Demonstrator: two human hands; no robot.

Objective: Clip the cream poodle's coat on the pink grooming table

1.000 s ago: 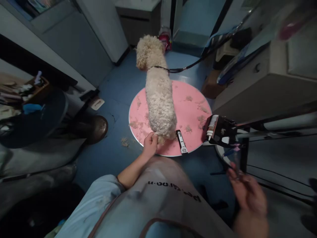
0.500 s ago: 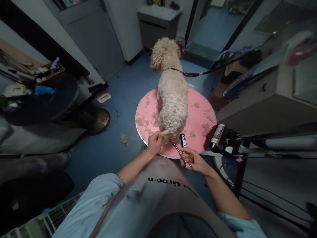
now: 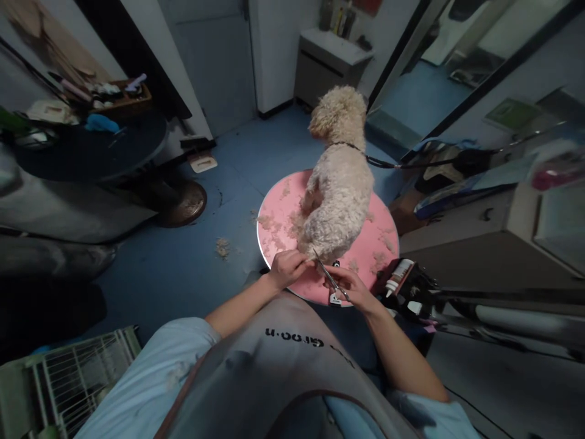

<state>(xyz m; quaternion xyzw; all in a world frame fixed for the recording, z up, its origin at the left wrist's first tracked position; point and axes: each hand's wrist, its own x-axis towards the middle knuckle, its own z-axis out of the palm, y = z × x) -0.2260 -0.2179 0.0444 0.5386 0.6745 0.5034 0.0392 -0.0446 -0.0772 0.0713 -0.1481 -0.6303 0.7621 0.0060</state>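
A curly cream dog (image 3: 345,189) is on the round pink table (image 3: 274,201), its head toward the far side and a dark leash (image 3: 384,163) at its neck. At its rear, my left hand (image 3: 289,267) is closed, its fingers pinching the dog's tail or fur; which of the two is hard to tell. My right hand (image 3: 348,286) holds metal scissors (image 3: 329,277), whose tips reach the fur just beside my left fingers. A black device with a white label (image 3: 336,299) lies partly hidden beneath my right hand. Clumps of cut fur (image 3: 378,262) lie around the dog.
On the left stands a dark round table (image 3: 132,146) with a wooden tray of tools (image 3: 132,100). A white bottle (image 3: 398,277) sits in a black holder right of the pink table. Cabinets (image 3: 484,213) line the right side; a wire cage (image 3: 77,378) is at lower left.
The view has shifted, so the dog appears further right and lower. Its rear has turned left, and my right hand with the scissors has come closer to my left hand, covering more of the black device.
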